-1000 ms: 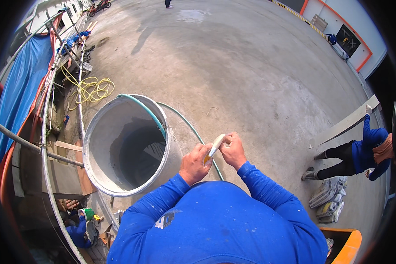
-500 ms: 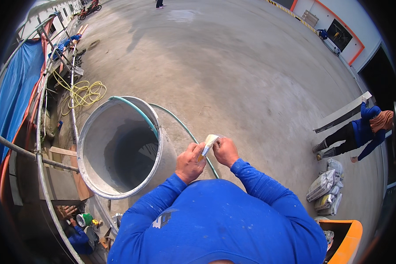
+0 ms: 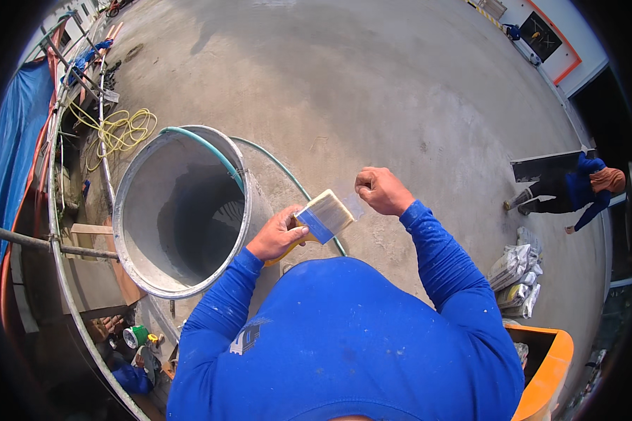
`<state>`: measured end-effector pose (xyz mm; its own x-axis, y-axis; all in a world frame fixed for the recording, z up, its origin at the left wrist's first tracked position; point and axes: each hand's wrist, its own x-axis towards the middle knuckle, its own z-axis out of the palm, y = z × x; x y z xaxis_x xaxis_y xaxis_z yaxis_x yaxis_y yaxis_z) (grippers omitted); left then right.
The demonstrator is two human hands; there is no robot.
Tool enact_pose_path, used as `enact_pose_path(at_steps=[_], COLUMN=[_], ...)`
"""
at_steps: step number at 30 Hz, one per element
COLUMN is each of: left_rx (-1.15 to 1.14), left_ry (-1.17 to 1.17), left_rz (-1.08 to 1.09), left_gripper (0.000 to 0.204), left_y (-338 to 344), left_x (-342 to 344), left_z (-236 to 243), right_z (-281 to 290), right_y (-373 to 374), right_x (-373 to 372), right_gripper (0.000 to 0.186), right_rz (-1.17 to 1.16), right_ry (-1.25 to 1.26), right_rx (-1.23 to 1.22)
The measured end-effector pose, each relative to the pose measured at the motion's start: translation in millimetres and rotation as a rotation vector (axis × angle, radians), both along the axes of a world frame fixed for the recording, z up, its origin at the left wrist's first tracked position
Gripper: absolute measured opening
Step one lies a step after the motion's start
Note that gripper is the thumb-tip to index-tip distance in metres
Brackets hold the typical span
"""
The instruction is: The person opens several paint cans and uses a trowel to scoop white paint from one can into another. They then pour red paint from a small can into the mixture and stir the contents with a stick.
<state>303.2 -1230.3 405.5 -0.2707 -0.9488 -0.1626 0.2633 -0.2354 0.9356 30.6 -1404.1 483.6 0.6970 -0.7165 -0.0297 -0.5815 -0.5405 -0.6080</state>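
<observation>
My left hand (image 3: 279, 234) grips the yellow handle of a wide paint brush (image 3: 325, 214) with a blue band and pale bristles. My right hand (image 3: 380, 189) is raised a little to the right of the bristles, pinching a clear plastic wrapper (image 3: 354, 206). Just left of my hands stands a large grey cylindrical tub (image 3: 126, 210) with a dark inside and a green hose (image 3: 203, 140) over its rim.
A railing (image 3: 57, 266) with a blue tarp (image 3: 5, 168) and coiled yellow hose (image 3: 123, 130) runs along the left. A co-worker (image 3: 583, 189) carries a board at right, near stacked bags (image 3: 516, 270) and an orange container (image 3: 551, 351). Another worker (image 3: 130, 375) crouches lower left.
My hands have parted: the right moved up and right with the clear plastic, the left moved left and down with the brush. The co-worker's board has tilted.
</observation>
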Motion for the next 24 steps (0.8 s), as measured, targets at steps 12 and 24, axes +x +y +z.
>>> enact_pose_path(at_steps=[12,24], left_rx=[0.142,0.012], left_ry=[0.082,0.171], left_rz=[0.046,0.015], left_gripper=[0.04,0.04], left_y=[25.5,29.0], left_x=[-2.6,-17.5], left_z=[-13.9,-12.0], right_z=[-5.0,-27.9], right_y=[19.8,26.4], right_x=[0.0,1.6], right_gripper=[0.023,0.018], right_rz=[-0.011,-0.136], right_ry=[-0.207,-0.538], right_rx=[0.374,0.816])
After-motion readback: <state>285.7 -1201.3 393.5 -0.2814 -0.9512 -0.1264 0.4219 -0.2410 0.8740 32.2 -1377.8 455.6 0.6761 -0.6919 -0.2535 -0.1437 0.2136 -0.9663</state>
